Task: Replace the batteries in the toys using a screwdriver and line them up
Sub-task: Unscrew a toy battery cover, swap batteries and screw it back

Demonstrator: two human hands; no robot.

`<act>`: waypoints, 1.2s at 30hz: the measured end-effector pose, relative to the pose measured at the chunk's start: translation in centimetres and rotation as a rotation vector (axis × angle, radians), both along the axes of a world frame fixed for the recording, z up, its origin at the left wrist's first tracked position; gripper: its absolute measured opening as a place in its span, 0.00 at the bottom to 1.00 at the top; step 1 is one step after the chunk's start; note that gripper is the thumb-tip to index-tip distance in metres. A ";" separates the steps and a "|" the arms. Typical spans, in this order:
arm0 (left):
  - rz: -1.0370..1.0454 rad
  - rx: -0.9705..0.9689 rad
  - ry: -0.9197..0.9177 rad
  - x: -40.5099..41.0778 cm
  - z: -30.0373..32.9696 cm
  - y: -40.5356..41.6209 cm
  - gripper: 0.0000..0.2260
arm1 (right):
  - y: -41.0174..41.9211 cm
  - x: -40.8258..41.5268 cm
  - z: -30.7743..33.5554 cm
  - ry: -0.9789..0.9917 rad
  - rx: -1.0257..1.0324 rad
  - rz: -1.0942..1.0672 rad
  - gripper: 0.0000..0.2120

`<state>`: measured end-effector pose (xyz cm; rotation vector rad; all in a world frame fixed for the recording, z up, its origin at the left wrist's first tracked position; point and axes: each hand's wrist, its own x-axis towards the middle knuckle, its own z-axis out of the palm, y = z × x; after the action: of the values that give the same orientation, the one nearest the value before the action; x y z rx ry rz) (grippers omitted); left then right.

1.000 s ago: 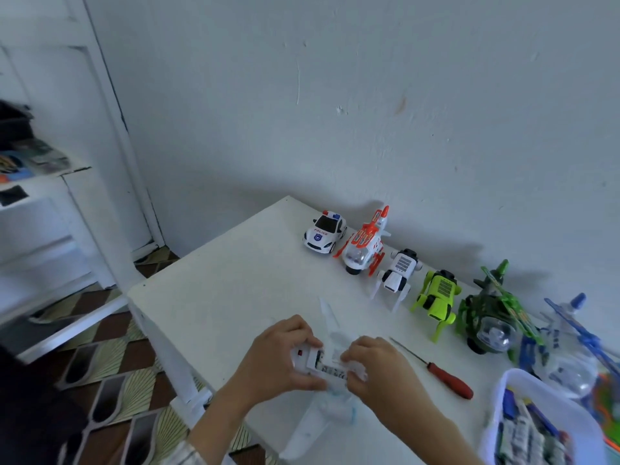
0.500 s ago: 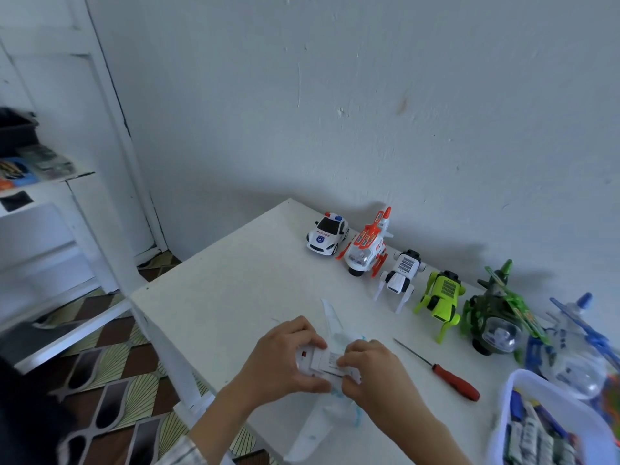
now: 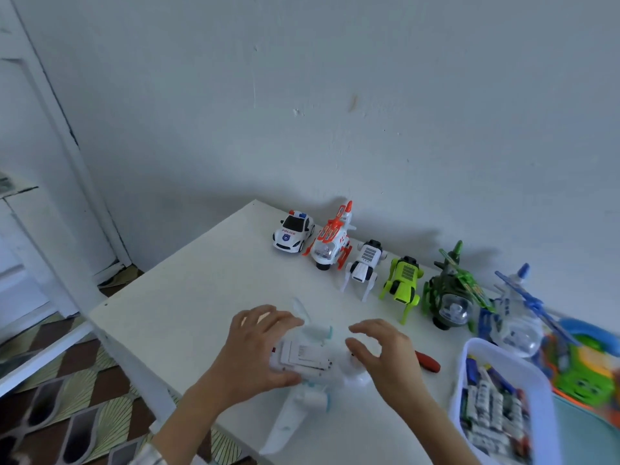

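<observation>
A white toy airplane (image 3: 303, 380) lies upside down on the white table (image 3: 188, 297), its battery cover facing up. My left hand (image 3: 255, 350) grips its body from the left. My right hand (image 3: 382, 357) hovers just right of the plane with loosely curled fingers, holding nothing. A red-handled screwdriver (image 3: 427, 360) lies behind my right hand, partly hidden. Along the wall stand a police car (image 3: 292, 235), an orange helicopter (image 3: 330, 241), a white robot dog (image 3: 364, 266), a green robot dog (image 3: 404, 283), a green helicopter (image 3: 451, 297) and a blue helicopter (image 3: 515, 313).
A white tub of batteries (image 3: 493, 401) sits at the right near the front edge. A colourful toy (image 3: 587, 370) lies beyond it. The table's left edge drops to a patterned floor (image 3: 67, 397). A white door frame (image 3: 67, 162) stands at the left.
My right hand has let go of the plane and moved to the right, fingers opening. The left hand keeps its hold. The camera has shifted slightly.
</observation>
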<state>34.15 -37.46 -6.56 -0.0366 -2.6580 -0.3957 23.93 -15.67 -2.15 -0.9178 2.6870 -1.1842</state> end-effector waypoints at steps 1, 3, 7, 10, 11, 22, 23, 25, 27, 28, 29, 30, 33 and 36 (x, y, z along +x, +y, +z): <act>-0.040 -0.067 0.003 -0.2 0.3 0.2 0.32 | 0.5 0.3 -0.8 -0.081 -0.048 -0.023 0.16; -0.160 -0.173 -0.021 -0.6 1.0 0.7 0.30 | 0.9 1.5 -2.9 -0.283 -0.131 0.010 0.30; -0.316 -0.263 -0.079 -1.5 1.7 1.6 0.21 | 0.7 2.9 -6.6 -0.337 -0.227 -0.006 0.42; -0.353 -0.270 -0.096 -2.1 1.6 1.9 0.17 | 0.9 2.7 -6.9 -0.303 -0.230 -0.016 0.31; -0.361 -0.278 -0.095 -2.3 1.6 2.0 0.16 | 1.0 2.6 -6.9 -0.299 -0.239 -0.013 0.27; -0.454 -0.557 0.029 -2.1 1.5 2.0 0.09 | 1.1 1.9 -8.0 -0.313 -0.327 0.015 0.22; -0.458 -0.579 0.030 -2.1 1.5 2.0 0.09 | 1.1 1.8 -8.0 -0.316 -0.327 0.017 0.22; -0.458 -0.596 0.021 -2.1 1.6 2.0 0.10 | 1.1 1.8 -8.1 -0.324 -0.327 0.021 0.22; -0.457 -0.604 0.016 -2.1 1.7 2.1 0.11 | 1.1 1.7 -8.1 -0.325 -0.330 0.024 0.22; -0.462 -0.607 0.013 -2.1 1.6 2.2 0.10 | 1.1 1.7 -8.2 -0.324 -0.332 0.025 0.22; -0.462 -0.607 0.012 -2.0 1.6 2.3 0.10 | 1.1 1.6 -8.2 -0.323 -0.333 0.026 0.22; -0.458 -0.608 0.010 -2.0 1.6 2.5 0.12 | 1.1 1.5 -8.2 -0.321 -0.335 0.031 0.21; -0.454 -0.594 -0.004 -1.8 1.8 2.6 0.14 | 1.0 1.4 -8.2 -0.316 -0.330 0.045 0.21; -0.451 -0.558 -0.018 -1.7 1.9 2.4 0.14 | 1.0 1.4 -8.2 -0.321 -0.342 0.051 0.20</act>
<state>32.47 -35.06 -4.64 -0.8115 -2.6769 0.2254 25.34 -14.62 -10.32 -0.7450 2.2403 -1.6518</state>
